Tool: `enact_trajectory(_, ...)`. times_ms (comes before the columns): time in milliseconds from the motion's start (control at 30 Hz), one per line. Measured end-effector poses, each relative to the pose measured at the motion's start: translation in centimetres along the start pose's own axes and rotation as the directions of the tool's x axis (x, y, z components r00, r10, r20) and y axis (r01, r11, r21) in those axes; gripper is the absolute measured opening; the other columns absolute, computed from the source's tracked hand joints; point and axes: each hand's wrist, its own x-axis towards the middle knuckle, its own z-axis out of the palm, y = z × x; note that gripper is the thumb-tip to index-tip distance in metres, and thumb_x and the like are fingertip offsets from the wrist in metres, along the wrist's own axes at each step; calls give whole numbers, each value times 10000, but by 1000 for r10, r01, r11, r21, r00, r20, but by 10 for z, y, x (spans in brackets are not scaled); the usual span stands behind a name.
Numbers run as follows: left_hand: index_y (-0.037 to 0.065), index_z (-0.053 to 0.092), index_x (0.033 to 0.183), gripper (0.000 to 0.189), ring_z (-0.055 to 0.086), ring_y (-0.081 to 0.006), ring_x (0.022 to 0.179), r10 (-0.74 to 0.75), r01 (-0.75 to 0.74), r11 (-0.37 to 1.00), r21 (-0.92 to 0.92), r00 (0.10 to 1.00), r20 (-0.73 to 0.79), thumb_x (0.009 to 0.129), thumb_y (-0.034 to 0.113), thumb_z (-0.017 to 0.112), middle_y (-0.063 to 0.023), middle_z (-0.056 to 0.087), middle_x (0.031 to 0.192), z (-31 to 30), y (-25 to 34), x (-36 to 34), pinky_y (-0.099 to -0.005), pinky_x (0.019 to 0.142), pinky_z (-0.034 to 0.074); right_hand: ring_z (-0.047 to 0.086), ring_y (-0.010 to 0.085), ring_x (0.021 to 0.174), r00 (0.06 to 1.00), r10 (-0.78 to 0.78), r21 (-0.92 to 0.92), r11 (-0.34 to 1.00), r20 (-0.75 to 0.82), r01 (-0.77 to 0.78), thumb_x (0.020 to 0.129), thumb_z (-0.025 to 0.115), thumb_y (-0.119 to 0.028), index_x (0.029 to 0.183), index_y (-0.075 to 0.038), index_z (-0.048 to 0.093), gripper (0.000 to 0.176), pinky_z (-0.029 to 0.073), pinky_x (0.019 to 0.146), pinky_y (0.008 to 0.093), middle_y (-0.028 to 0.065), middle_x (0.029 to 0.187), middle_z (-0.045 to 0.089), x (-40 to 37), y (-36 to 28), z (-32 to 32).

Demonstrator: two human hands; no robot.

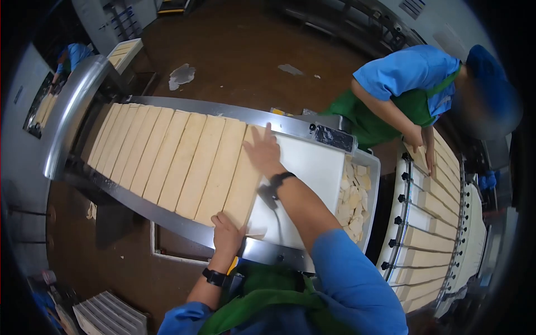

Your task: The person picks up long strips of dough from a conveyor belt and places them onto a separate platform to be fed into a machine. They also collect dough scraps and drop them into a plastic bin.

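Observation:
Pale dough strips (184, 159) lie side by side across a conveyor belt, the last one (244, 178) at the edge of a bare white belt area (301, 173). My right hand (263, 151) rests on the far end of that last strip, fingers spread. At its near end, my left hand (225, 231) is curled round the corner of the same strip; the underside of the grip is hidden. A small dough scrap (257, 232) lies on the belt just right of my left hand.
A white bin (375, 195) of dough scraps (353, 195) stands at the belt's right end. Right of it, a co-worker in a green apron (357, 114) handles strips on a second conveyor (427, 245). A curved metal cover (78, 111) spans the belt's left end.

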Motion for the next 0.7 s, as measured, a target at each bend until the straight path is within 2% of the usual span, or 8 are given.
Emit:
enact_trajectory(133,-72,318,1078,670,538,-463,879,-11,11,999,40,1000,21,671,198,775,-267,382,1077,0,1,2,-466,728,500,364,370,1267,997,74,-16,997,32,-73,845,480,-545,1398,-186,348,673,356,1002,439,202,1493,159,2,-11,5)
enact_trajectory(167,-65,320,1080,675,540,-464,873,-14,13,999,46,1000,4,666,206,779,-267,385,1073,2,-1,0,-471,726,497,433,416,1175,997,54,14,998,-54,-54,812,533,-537,1362,-135,411,692,381,964,463,271,1435,236,2,-7,11)
enact_trajectory(333,-62,333,1106,700,489,-462,956,70,-73,996,45,995,68,635,194,784,-263,379,1089,8,-6,7,-476,809,463,498,371,1070,930,356,-21,934,91,-356,762,571,-460,1296,-89,365,683,437,906,425,246,1355,295,-17,22,-39)
enact_trajectory(500,-60,328,1150,744,464,-431,1025,397,-395,917,-59,890,225,643,239,783,-254,373,1116,19,15,17,-444,875,442,488,433,1083,747,656,146,733,112,-665,703,637,-472,1296,-29,324,804,437,892,436,283,1400,165,-74,110,-98)
enact_trajectory(600,-63,323,1160,770,439,-442,1069,333,-343,938,-54,844,421,672,345,756,-257,364,1144,36,43,14,-450,899,426,197,430,1312,746,665,232,728,-14,-645,703,655,-440,1348,4,267,874,402,875,563,210,1367,242,-105,140,-105)
enact_trajectory(633,-60,321,1166,780,431,-447,1075,274,-308,951,-1,842,465,672,364,752,-261,359,1153,37,65,7,-453,905,421,1,435,1360,761,649,281,729,8,-625,698,668,-434,1371,59,176,969,384,914,566,239,1410,185,-110,152,-104)
enact_trajectory(667,-57,319,1172,791,424,-452,1080,212,-274,961,51,839,501,673,382,748,-265,354,1162,40,81,2,-456,911,416,44,437,1353,721,692,337,686,-27,-645,697,672,-427,1372,52,177,964,382,927,554,251,1415,176,-117,163,-103)
enact_trajectory(700,-53,304,1200,804,460,-455,1028,270,-316,948,39,860,432,656,316,767,-270,365,1105,51,83,0,-462,896,431,87,440,1347,679,733,392,641,-54,-660,695,675,-419,1372,45,178,960,380,940,541,262,1419,167,-131,171,-106)
